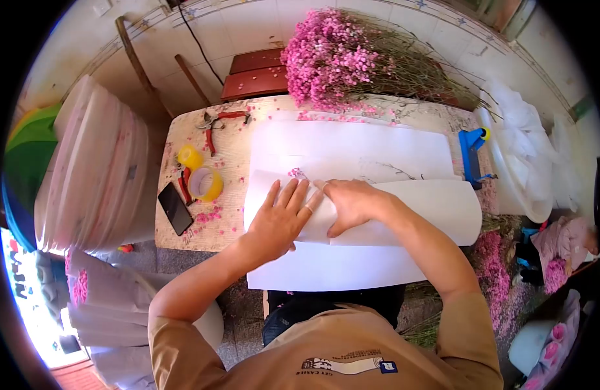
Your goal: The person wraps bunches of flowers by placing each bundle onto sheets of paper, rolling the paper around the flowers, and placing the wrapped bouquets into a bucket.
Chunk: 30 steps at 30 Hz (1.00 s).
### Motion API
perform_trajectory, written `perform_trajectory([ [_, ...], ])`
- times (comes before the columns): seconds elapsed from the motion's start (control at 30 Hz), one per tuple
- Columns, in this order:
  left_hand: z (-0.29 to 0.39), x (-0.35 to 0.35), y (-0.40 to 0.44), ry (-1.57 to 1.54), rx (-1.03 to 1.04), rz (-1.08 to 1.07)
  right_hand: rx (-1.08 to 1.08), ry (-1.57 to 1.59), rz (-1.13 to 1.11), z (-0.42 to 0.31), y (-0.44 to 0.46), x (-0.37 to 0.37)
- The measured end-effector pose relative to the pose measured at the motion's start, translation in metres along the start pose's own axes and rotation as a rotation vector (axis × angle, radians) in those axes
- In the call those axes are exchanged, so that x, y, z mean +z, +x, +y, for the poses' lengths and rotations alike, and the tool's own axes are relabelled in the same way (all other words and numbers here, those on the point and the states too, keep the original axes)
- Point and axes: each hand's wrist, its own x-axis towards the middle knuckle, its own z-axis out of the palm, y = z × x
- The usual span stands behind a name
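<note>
A white paper sheet [352, 265] lies on the table, its middle folded over into a loose roll [436, 205]. My left hand [280, 216] rests flat on the left part of the roll, fingers stretched out. Beside it, my right hand [355, 203] grips the roll's paper between thumb and bent fingers. A small pink flower tip [295, 173] shows just beyond my left fingertips. Thin dry stems [397, 170] lie on the paper behind the roll; whatever is inside the roll is hidden.
On the table's left are pruning shears [212, 133], yellow tape rolls [205, 184], and a phone [175, 208]. A blue tape dispenser [471, 156] stands right. Pink flowers [332, 58] lie at the back. Tall wrapped stacks [98, 169] flank the left side.
</note>
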Motion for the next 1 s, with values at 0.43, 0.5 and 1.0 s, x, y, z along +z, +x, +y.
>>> perform_trajectory([
  [0.43,-0.106,0.001,0.108,-0.653,0.094,-0.631,0.156,0.008,-0.100,0.064,-0.022,-0.013],
  [0.5,-0.082,-0.010,0.088,-0.517,0.016,-0.587,0.134,-0.096,-0.076,0.046,-0.032,-0.009],
  [1.0,-0.049,0.009,0.023,-0.479,0.002,-0.287,-0.058,-0.005,0.055,0.051,-0.037,0.028],
])
